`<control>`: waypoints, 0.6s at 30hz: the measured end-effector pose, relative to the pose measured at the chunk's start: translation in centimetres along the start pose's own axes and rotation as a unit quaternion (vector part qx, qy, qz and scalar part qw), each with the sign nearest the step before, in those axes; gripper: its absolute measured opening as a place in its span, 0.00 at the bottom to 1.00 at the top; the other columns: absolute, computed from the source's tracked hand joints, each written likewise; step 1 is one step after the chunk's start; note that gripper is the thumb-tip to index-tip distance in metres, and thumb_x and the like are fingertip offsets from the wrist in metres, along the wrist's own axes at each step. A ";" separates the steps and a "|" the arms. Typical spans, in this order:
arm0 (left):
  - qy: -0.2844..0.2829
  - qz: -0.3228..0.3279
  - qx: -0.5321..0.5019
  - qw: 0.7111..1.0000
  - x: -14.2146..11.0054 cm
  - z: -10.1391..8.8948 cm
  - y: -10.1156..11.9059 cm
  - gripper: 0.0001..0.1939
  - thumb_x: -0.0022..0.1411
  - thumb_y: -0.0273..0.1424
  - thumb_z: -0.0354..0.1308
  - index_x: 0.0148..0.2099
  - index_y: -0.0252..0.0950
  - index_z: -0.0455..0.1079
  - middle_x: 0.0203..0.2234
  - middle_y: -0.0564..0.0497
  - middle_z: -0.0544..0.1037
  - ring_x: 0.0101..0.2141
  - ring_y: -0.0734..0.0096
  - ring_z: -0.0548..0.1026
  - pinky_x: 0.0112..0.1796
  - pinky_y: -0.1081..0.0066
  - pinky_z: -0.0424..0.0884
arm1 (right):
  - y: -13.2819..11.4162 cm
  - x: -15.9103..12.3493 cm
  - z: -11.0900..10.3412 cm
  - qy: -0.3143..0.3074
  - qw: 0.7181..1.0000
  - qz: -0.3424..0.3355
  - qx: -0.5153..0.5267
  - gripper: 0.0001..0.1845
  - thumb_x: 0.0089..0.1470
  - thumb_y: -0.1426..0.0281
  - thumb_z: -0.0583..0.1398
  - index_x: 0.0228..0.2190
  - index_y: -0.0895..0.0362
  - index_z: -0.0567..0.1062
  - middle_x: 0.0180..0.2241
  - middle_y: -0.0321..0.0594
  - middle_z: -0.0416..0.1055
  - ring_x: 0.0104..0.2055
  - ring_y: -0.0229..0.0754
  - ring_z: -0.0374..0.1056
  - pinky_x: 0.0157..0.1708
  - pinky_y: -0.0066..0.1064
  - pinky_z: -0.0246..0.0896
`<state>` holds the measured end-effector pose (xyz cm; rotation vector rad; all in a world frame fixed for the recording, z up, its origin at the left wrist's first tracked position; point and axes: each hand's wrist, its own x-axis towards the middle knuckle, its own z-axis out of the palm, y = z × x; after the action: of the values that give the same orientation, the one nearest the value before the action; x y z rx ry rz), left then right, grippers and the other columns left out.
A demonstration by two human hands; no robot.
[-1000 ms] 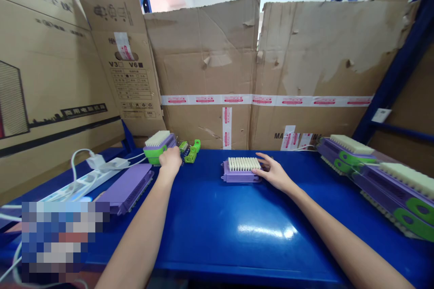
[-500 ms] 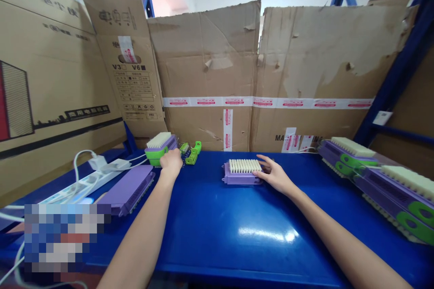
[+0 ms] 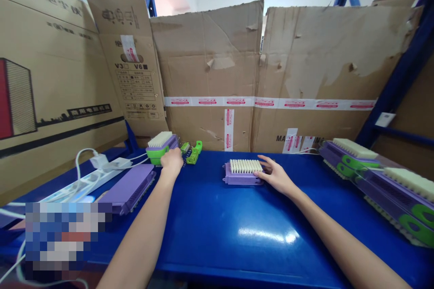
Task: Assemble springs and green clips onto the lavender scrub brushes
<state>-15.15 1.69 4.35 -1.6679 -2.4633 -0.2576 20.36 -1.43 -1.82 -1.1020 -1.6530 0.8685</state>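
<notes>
A purple block with cream bristles on top [image 3: 243,172] lies on the middle of the blue table. My right hand [image 3: 276,176] is at its right end, thumb on the front corner and fingers behind, holding it lightly. At the back left, my left hand [image 3: 172,162] is closed, with its fingertips hidden. It is against the right side of a purple and green block with cream bristles [image 3: 158,149]. Whatever it pinches does not show. Just right of it lie small bright green plastic parts [image 3: 194,153].
A purple casing [image 3: 130,187] lies left of my left forearm, beside a white power strip with cables [image 3: 101,174]. Purple and green bristled units [image 3: 354,156] line the right side. Cardboard panels [image 3: 206,72] wall the back; blue shelf posts stand at both sides.
The view has shifted very slightly. Both hands and the blocks keep the same places relative to each other.
</notes>
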 end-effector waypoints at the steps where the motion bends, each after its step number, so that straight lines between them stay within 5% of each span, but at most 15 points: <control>1: 0.000 -0.001 -0.001 1.000 0.0 0.0 0.0 0.16 0.59 0.29 0.50 0.48 0.30 0.69 0.44 0.34 0.74 0.43 0.53 0.74 0.38 0.63 0.71 | 0.0 0.0 0.0 -0.001 1.000 0.000 -0.002 0.41 0.41 0.60 0.67 0.55 0.55 0.61 0.52 0.50 0.68 0.53 0.50 0.66 0.54 0.44 0.61; 18: 0.002 -0.001 -0.009 1.000 0.0 0.1 -0.1 0.16 0.57 0.27 0.51 0.48 0.30 0.69 0.44 0.33 0.74 0.43 0.53 0.75 0.38 0.63 0.71 | -0.3 -0.1 0.0 -0.005 1.000 -0.003 -0.004 0.40 0.43 0.59 0.66 0.56 0.55 0.61 0.52 0.50 0.68 0.51 0.48 0.67 0.52 0.42 0.64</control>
<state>-15.26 1.67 4.21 -1.6695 -2.4666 -0.2832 20.27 -1.64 -1.63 -1.0995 -1.6691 0.8664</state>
